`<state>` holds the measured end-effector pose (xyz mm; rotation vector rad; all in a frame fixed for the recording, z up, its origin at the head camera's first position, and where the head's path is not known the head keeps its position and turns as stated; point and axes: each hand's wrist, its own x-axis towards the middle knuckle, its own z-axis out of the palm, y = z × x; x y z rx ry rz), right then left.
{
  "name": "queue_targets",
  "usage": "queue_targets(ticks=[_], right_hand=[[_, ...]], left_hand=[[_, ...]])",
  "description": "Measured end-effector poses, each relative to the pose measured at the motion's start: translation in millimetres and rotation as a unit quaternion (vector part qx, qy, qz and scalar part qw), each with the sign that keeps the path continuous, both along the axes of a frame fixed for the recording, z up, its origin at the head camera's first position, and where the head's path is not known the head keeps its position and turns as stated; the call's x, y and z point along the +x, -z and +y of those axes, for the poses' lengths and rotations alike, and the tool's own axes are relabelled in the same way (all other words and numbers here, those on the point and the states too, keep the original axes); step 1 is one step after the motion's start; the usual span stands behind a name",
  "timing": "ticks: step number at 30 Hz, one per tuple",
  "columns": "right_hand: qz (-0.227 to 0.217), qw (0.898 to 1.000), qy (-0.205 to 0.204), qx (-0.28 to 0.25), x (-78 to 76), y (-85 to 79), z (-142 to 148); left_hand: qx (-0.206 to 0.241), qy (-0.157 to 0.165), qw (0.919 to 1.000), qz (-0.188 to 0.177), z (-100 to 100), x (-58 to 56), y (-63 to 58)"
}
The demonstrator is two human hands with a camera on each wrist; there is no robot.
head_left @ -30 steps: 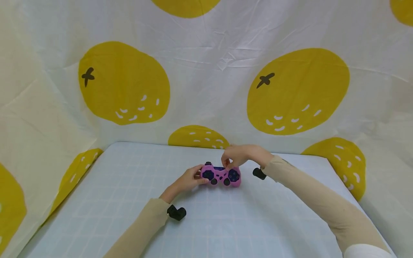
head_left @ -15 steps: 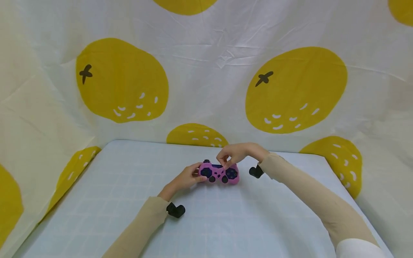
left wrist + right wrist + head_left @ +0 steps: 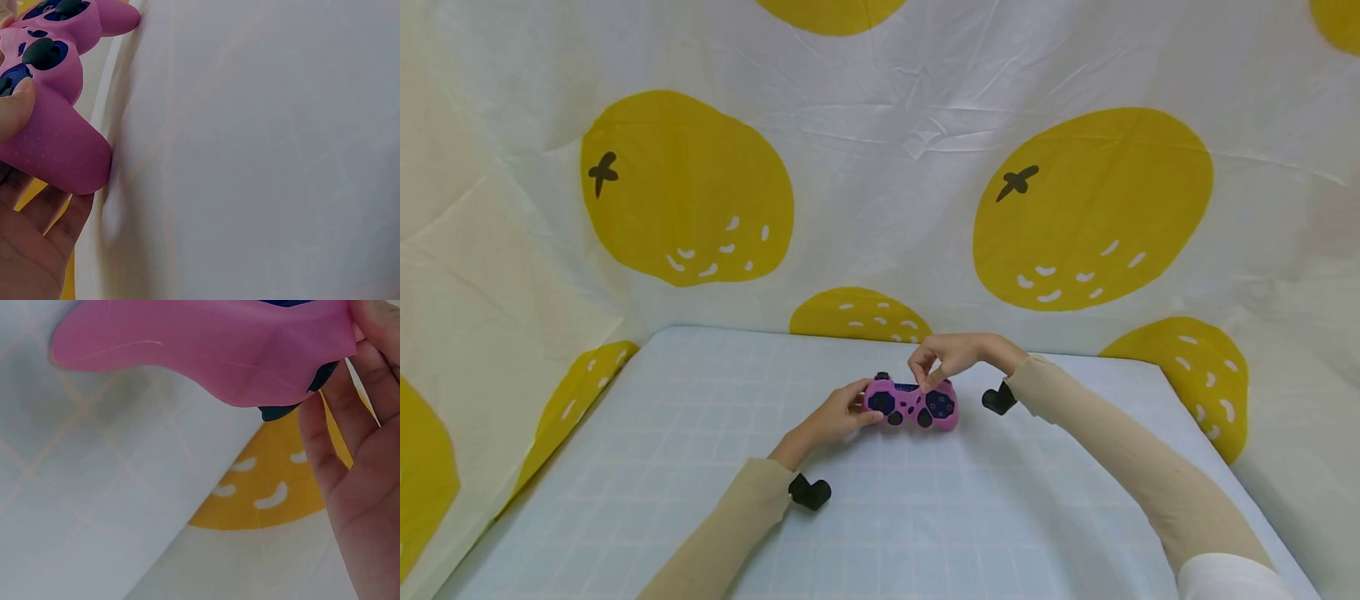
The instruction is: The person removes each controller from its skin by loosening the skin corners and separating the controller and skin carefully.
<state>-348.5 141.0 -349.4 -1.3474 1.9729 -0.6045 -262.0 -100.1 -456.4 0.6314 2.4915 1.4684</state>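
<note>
Tabletop, pale and checked, fills the lower frame. Near mid-frame sits a controller, sleeved in a pink cover. The left hand grips its left end; the right hand pinches the cover's upper edge. Over the last second both hands scarcely shift, so the work, I judge, centres on that edge.

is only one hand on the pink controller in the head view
No, the left hand holds one end of the pink controller while the right hand pinches its far edge.
</note>
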Motion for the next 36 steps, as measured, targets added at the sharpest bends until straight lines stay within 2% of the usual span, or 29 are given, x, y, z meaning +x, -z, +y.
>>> queue_targets(ticks=[7,16,25,30,36], right_hand=[[0.033,0.999,0.016,0.008,1.3,3.5,0],[0.029,0.999,0.031,0.011,4.6,1.2,2],[0.046,0.998,0.037,0.022,6.1,-2.1,3],[0.046,0.998,0.033,0.008,5.3,-0.1,4],[0.037,0.999,0.028,-0.012,4.8,3.7,10]], left_hand=[[-0.004,0.015,0.9999,0.0,0,-0.8,0.9],[-0.028,0.035,0.999,0.007,-3,-3.7,0.0],[-0.019,0.039,0.999,0.015,-4,-5.2,0.1],[-0.022,0.035,0.9991,0.013,-6,-5.3,0.1],[-0.031,0.042,0.9986,0.01,-2,-5.1,-5.5]])
